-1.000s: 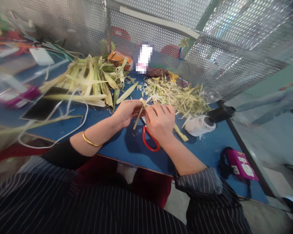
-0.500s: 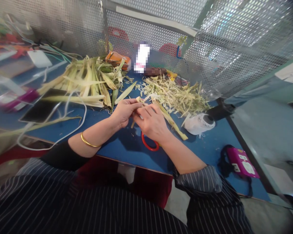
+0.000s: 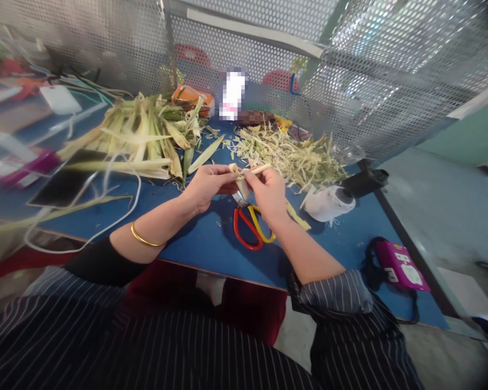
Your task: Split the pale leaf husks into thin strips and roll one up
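Blue and smooth, the wood-edged tabletop (image 3: 195, 240) spreads under both hands, with a silvery perforated metal screen (image 3: 244, 47) rising beyond them. Between the fingertips is a pale, cream-coloured folded strip of husk (image 3: 243, 187); one narrow end runs sideways, reaching to the right and slightly away from the body across the right hand's fingers, while a broader flap hangs down toward the body, so its long axis is hard to fix as one line. It lies right where the two hands nearly meet, above the tabletop. The strip looks flat, dry and fibrous, with a small loop at its upper left. The left hand (image 3: 204, 188) pinches the looped part between thumb and fingers; the right hand (image 3: 269, 196) is curled, thumb and forefinger closed on the narrow length. Just nearer the body than the hands lie metal scissors with one red and one yellow handle (image 3: 248, 232). Beyond the left hand sits a heap of long pale-green husks (image 3: 146, 130); beyond the right, a tangled pile of shredded yellowish strips (image 3: 293, 154). Right of the right hand rests a white cone of thread (image 3: 327, 204).
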A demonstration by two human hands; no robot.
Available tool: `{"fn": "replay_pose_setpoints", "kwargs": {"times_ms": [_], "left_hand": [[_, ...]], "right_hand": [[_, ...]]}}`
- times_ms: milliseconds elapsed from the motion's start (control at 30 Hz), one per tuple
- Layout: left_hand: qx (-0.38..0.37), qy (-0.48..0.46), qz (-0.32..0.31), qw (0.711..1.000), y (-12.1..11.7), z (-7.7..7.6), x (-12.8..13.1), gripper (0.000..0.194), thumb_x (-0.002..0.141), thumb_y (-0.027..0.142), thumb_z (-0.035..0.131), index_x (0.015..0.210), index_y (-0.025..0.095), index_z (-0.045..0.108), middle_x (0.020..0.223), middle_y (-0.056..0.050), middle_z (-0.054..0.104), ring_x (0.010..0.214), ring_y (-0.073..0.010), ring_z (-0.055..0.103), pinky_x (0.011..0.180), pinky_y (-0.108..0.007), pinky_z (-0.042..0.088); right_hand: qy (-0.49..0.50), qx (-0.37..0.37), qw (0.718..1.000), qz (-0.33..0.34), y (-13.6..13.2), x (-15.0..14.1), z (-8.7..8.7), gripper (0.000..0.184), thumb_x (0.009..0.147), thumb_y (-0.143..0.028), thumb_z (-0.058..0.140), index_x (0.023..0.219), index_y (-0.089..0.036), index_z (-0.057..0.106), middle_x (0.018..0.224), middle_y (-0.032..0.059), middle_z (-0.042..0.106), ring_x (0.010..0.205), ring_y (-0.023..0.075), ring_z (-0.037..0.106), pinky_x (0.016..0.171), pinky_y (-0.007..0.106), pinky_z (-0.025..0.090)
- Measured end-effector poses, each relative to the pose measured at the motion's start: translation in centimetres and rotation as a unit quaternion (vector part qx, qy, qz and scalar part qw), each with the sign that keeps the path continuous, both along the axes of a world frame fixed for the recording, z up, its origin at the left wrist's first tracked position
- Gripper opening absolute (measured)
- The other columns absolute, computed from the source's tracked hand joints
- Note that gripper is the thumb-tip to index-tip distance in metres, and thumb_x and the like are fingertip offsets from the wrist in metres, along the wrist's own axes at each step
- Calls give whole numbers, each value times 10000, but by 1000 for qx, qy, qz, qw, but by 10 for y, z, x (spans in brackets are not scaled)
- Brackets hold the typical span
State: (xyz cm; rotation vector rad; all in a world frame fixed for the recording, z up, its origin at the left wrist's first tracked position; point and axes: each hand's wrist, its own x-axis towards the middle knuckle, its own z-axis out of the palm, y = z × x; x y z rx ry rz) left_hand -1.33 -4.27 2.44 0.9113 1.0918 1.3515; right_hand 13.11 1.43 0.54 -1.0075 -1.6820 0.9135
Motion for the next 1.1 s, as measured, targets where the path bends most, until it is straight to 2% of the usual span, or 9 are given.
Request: {"fn": "replay_pose_setpoints", "kwargs": {"times_ms": [167, 333, 500, 700, 800, 867, 967, 1033, 1100], "left_hand": [[11, 26, 8, 1000, 0, -2, 0, 290, 646, 275, 800, 897, 140, 745, 840, -61, 722, 659, -104, 636, 700, -252, 525], [30, 31, 52, 998, 3, -2, -2, 292, 667, 293, 778, 907, 135, 731, 842, -54, 719, 683, -116, 638, 678, -247, 524], [3, 44, 65, 997, 4, 2, -6, 237, 670, 283, 764, 853, 138, 721, 794, -46, 707, 629, -107, 618, 580, -215, 492], [12, 55, 75, 996, 4, 3, -8, 203, 663, 259, 757, 811, 130, 707, 729, -28, 684, 617, -101, 613, 598, -221, 495], [44, 53, 80, 994, 5, 0, -6, 167, 663, 255, 754, 749, 124, 693, 671, -9, 657, 584, -87, 585, 619, -226, 502], [56, 41, 69, 995, 6, -3, -4, 169, 667, 252, 745, 764, 120, 700, 670, -12, 659, 580, -93, 585, 613, -234, 502], [59, 30, 60, 996, 6, -5, -1, 225, 672, 240, 726, 860, 117, 723, 720, -27, 683, 583, -102, 587, 574, -231, 483], [57, 37, 65, 996, 5, -4, 1, 237, 669, 231, 720, 876, 117, 734, 730, -27, 687, 569, -88, 560, 555, -217, 457], [56, 53, 65, 995, 3, -2, 3, 199, 664, 225, 718, 831, 120, 742, 705, -19, 680, 553, -73, 524, 555, -208, 437]], "right_hand": [[13, -31, 999, 2, 1, -2, -3, 244, 772, -422, 650, 779, -178, 638, 618, -19, 575, 554, 110, 495, 520, 248, 402], [-38, -51, 997, 45, -5, 0, 12, 283, 776, -452, 636, 736, -174, 603, 589, -26, 548, 512, 97, 460, 489, 240, 367], [-224, 62, 967, 100, -5, 9, 26, 160, 771, -329, 670, 739, -188, 602, 564, -44, 544, 501, 93, 437, 515, 243, 324], [-262, 209, 941, 56, -10, 14, 28, 129, 863, -305, 561, 910, -204, 629, 753, 5, 659, 624, 126, 549, 597, 263, 369], [-209, 154, 956, 133, -15, 11, 31, 209, 867, -293, 544, 1048, -212, 612, 774, 0, 681, 609, 122, 584, 613, 267, 426], [-138, 61, 967, 207, -17, 10, 33, 207, 878, -282, 509, 1032, -212, 628, 825, 8, 696, 619, 118, 620, 633, 275, 476], [-53, -67, 954, 289, -15, 11, 36, 198, 857, -271, 527, 999, -206, 649, 902, 25, 709, 707, 138, 669, 684, 306, 523], [-37, -82, 952, 293, -13, 12, 37, 199, 829, -283, 574, 996, -203, 649, 881, 25, 711, 727, 151, 669, 698, 323, 528], [-57, -27, 969, 238, -11, 13, 36, 168, 823, -306, 592, 938, -202, 658, 813, 19, 700, 703, 153, 647, 686, 324, 514]]}}
